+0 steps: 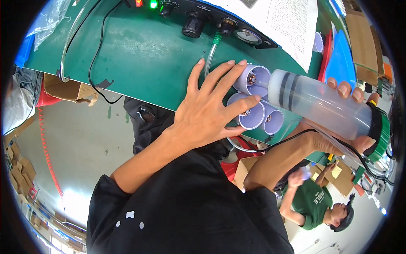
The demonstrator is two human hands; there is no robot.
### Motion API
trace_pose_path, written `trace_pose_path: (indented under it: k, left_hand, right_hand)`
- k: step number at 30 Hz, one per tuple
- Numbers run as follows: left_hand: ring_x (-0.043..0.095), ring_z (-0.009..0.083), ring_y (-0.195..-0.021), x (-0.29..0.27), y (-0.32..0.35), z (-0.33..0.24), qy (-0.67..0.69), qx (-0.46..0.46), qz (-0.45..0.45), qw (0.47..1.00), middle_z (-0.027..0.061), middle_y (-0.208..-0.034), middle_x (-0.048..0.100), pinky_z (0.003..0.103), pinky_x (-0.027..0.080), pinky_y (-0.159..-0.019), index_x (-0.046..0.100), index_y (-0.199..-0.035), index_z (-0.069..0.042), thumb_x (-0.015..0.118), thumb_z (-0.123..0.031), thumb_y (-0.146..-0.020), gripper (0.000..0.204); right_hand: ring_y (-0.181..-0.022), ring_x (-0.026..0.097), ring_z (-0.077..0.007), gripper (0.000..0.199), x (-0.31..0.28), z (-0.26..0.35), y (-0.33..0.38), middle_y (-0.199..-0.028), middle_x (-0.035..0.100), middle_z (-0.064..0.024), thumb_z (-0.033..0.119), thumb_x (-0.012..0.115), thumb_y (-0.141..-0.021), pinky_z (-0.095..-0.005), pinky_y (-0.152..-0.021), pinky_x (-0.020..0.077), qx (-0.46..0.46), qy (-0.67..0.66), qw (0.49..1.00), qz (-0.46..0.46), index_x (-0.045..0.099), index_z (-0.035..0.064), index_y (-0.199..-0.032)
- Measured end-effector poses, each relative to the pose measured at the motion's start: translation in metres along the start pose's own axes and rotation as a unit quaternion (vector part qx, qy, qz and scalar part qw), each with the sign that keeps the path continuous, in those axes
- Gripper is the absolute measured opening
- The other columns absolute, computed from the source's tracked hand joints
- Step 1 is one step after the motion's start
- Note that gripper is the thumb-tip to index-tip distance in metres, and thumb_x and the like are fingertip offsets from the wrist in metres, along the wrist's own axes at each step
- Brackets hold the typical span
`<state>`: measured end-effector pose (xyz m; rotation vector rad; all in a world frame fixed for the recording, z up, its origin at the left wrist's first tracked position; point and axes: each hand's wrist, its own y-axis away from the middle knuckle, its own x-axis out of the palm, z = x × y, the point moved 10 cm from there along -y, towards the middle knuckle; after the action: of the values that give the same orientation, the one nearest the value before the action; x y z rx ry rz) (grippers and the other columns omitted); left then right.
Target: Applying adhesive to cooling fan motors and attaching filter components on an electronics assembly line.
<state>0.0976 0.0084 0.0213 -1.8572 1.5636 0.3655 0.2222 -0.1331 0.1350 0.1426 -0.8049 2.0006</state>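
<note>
My right hand (322, 140) is wrapped round a large translucent dispensing syringe (323, 101) with a green cap (382, 137) at its right end. The syringe lies nearly level, and its narrow tip reaches into the upper light-purple cup (259, 70). A small copper-and-metal part (251, 79) sits inside that cup. Against the cups rests my left hand (201, 112), fingers spread. Its index finger and thumb straddle the lower left cup (253, 118). Another purple cup (275, 122) stands at the lower right; small metal parts show in both lower cups.
A black control box (196, 23) with knobs and a gauge stands at the back of the green table (139, 55). Clear tubing (210, 57) and a black cable (96, 63) cross it. A printed sheet (292, 29) lies at the back right. Another person (313, 203) works nearby at lower right.
</note>
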Motion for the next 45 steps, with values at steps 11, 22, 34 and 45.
trace_pose_path:
  k: [11,22,34,45]
  left_hand:
    - [0.024,0.0458,-0.142,-0.006,-0.002,-0.006,-0.024,-0.025,0.018,0.999,0.0203,-0.157,0.026,0.069,0.022,-0.106,0.057,-0.132,-0.037,0.092,-0.034,-0.052,0.087]
    - [0.022,0.0454,-0.141,0.005,-0.015,-0.020,-0.081,-0.034,0.058,0.994,0.0171,-0.158,0.023,0.075,0.023,-0.101,0.063,-0.125,-0.038,0.087,-0.038,-0.062,0.067]
    - [0.024,0.0437,-0.140,0.007,-0.016,-0.021,-0.081,-0.027,0.043,0.995,0.0160,-0.158,0.025,0.074,0.022,-0.101,0.064,-0.123,-0.039,0.086,-0.038,-0.063,0.065]
    - [0.024,0.0433,-0.140,0.008,-0.016,-0.022,-0.086,-0.023,0.039,0.995,0.0165,-0.158,0.025,0.073,0.021,-0.103,0.064,-0.125,-0.040,0.086,-0.041,-0.062,0.067]
  right_hand:
    - [-0.103,0.054,-0.0342,0.080,-0.038,0.068,0.004,-0.114,0.055,-0.0164,0.059,0.060,-0.087,-0.0589,-0.094,0.0431,-0.057,-0.021,0.998,-0.017,0.039,0.0023,-0.140]
    - [-0.093,0.056,-0.0328,0.068,-0.045,0.040,0.012,-0.107,0.059,-0.0162,0.055,0.060,-0.087,-0.0546,-0.089,0.0424,-0.047,0.025,0.996,-0.073,0.050,0.0049,-0.132]
    - [-0.098,0.058,-0.0373,0.073,-0.044,0.030,0.011,-0.116,0.057,-0.0204,0.059,0.042,-0.098,-0.0559,-0.087,0.0474,-0.065,-0.002,0.998,-0.003,0.041,0.0005,-0.141]
    - [-0.098,0.058,-0.0372,0.073,-0.040,0.031,0.008,-0.116,0.057,-0.0203,0.058,0.046,-0.097,-0.0557,-0.088,0.0474,-0.060,-0.008,0.998,0.007,0.040,0.0006,-0.142]
